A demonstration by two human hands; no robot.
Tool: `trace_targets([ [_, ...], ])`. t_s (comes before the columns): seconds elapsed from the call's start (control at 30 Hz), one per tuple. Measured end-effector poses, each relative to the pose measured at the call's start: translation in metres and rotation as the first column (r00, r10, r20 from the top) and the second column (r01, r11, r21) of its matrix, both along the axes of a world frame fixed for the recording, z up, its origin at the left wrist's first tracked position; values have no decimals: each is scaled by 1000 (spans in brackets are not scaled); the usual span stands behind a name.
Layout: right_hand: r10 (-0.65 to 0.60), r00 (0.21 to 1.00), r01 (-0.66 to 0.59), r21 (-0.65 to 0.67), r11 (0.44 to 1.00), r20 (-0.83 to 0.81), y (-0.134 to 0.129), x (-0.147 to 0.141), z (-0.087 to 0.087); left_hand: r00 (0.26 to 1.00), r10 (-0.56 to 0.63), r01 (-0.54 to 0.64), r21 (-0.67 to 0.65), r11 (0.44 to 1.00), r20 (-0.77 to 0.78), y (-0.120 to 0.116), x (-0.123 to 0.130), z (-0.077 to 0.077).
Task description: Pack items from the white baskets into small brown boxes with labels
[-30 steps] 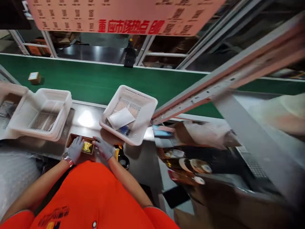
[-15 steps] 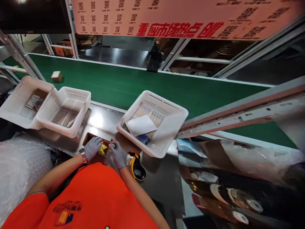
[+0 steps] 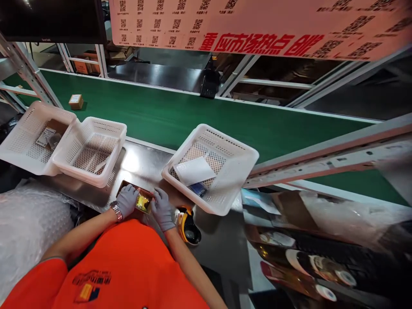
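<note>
Clock directions are taken from the small cardboard box (image 3: 146,192). At nine, dipping toward eight, bulges pebbly, translucent bubble wrap (image 3: 34,223). At ten stand a white plastic basket (image 3: 17,143) and, touching it, a nested pair of baskets (image 3: 111,165), their floors pierced in a lattice. The left hand (image 3: 128,199), in a thin grey glove, lies over the box's nine-o'clock end, fingers close together and slightly bent; how firmly they press cannot be told. The open-topped, oblong box sits on the steel table (image 3: 144,165) near the orange shirt (image 3: 131,266), a shiny yellow packet (image 3: 142,202) inside. At three the gloved right hand (image 3: 162,210) touches the box's end, fingers loosely curled; its grip is unclear. A rounded yellow-and-black tool (image 3: 188,227) lies at four.

For edges, smooth steel stretches at twelve up to the green belt's (image 3: 144,111) pale border, flanked by the nested pair and, toward two, the round-cornered right basket (image 3: 236,180).
</note>
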State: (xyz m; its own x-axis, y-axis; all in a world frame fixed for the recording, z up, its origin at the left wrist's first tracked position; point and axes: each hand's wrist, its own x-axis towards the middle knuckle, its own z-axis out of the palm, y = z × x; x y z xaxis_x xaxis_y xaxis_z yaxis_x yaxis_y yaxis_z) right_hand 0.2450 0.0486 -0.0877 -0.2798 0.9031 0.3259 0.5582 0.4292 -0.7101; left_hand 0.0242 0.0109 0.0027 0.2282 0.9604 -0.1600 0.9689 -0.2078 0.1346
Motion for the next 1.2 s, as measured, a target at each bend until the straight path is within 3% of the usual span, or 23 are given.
trace_targets([
  [0.13,41,997,-42,18,999,63,2,4,4,999,-35,34,-48,998,-7,2,-1,8],
  [0.37,60,994,-64,37,997,94,1,6,7,953,-270,295,-227,928,136,-1,-10,9],
  [0.47,74,989,-82,57,995,128,-1,6,8,975,-175,214,-395,893,133,5,-3,14],
  [0.57,70,987,-80,65,995,143,-1,5,10,995,-63,95,-584,806,75,19,9,26],
  [0.67,48,985,-62,78,995,168,1,3,13,997,-11,54,-653,755,70,31,15,36],
  [0.77,52,985,-68,94,993,166,4,1,14,998,-16,46,-631,774,53,29,13,39],
  [0.83,66,987,-79,89,993,147,4,1,13,1000,-16,24,-550,835,19,20,11,38],
  [0.97,77,991,-86,73,994,113,0,2,9,999,-9,17,-191,981,43,1,11,31],
  [1.07,63,993,-70,68,995,103,-1,2,7,995,-55,58,-42,997,81,-1,12,24],
  [1.2,82,993,-84,27,996,84,2,-1,10,997,10,-7,-32,999,73,2,13,19],
])
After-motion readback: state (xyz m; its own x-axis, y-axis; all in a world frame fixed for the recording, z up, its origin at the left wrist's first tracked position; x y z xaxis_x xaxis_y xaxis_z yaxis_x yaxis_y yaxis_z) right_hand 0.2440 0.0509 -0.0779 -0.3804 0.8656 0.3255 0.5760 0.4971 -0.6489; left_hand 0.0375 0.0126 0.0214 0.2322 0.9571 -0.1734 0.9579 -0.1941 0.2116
